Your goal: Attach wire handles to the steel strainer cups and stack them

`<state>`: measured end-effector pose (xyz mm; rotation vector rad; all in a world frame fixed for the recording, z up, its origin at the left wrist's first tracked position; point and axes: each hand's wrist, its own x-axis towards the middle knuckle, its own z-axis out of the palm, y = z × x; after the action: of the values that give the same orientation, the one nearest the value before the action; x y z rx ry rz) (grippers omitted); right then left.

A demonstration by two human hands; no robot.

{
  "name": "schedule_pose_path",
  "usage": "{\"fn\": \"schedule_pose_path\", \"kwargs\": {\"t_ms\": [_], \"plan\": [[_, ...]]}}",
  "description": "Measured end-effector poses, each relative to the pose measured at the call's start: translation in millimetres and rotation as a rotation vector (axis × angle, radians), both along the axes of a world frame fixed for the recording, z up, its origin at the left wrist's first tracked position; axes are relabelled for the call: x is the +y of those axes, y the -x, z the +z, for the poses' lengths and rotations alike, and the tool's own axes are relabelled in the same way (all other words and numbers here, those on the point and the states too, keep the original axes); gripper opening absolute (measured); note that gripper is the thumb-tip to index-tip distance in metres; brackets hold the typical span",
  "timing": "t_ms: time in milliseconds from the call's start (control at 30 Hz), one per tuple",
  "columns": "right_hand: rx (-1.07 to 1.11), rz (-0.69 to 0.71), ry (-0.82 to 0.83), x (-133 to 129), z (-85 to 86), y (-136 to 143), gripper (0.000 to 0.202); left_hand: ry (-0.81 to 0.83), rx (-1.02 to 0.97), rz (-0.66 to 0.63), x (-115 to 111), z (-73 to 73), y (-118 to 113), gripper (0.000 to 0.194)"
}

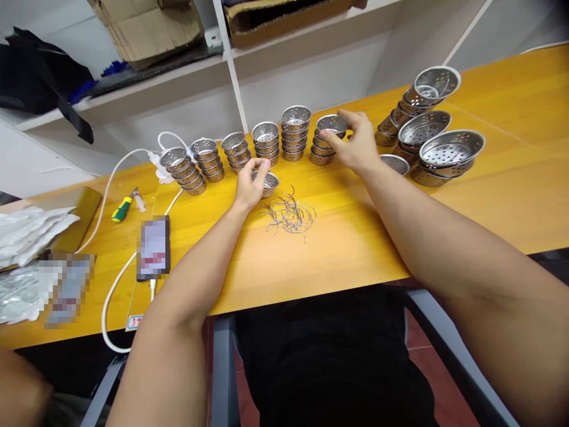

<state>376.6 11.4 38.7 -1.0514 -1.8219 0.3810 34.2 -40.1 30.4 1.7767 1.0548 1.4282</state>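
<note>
My left hand (251,184) is closed on a small perforated metal cup (270,185), thumb and fingers at its rim, low over the wooden table. My right hand (359,145) reaches to a stack of similar cups (323,151). Its thumb and index finger are around the rim of the top perforated metal cup (331,123). Just right of the left hand's cup lies a loose pile of curved metal wires (291,214). More cup stacks stand in a row behind my hands, including one (294,133) between them.
Larger perforated baskets (451,151) and a tall leaning stack (402,112) stand at the right. On the left are a phone (153,246) with a white cable, a screwdriver (123,209) and plastic bags (26,284). Shelves with cardboard boxes (151,29) rise behind the table.
</note>
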Motion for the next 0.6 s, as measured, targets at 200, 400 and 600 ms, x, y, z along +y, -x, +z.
{"fn": "schedule_pose_path", "kwargs": {"t_ms": [200,400,600], "plan": [[0.072,-0.136,0.044,8.2,-10.2,2.7,0.104,-0.025,0.038,-0.002,-2.0,2.9,0.2,0.084],[0.023,-0.183,-0.065,-7.7,-3.2,14.2,0.103,-0.009,0.062,-0.071,5.0,-8.7,4.9,0.085],[0.046,-0.249,-0.187,-44.8,29.4,30.0,0.069,-0.178,0.271,-0.157,28.9,-43.4,10.1,0.134]]}}
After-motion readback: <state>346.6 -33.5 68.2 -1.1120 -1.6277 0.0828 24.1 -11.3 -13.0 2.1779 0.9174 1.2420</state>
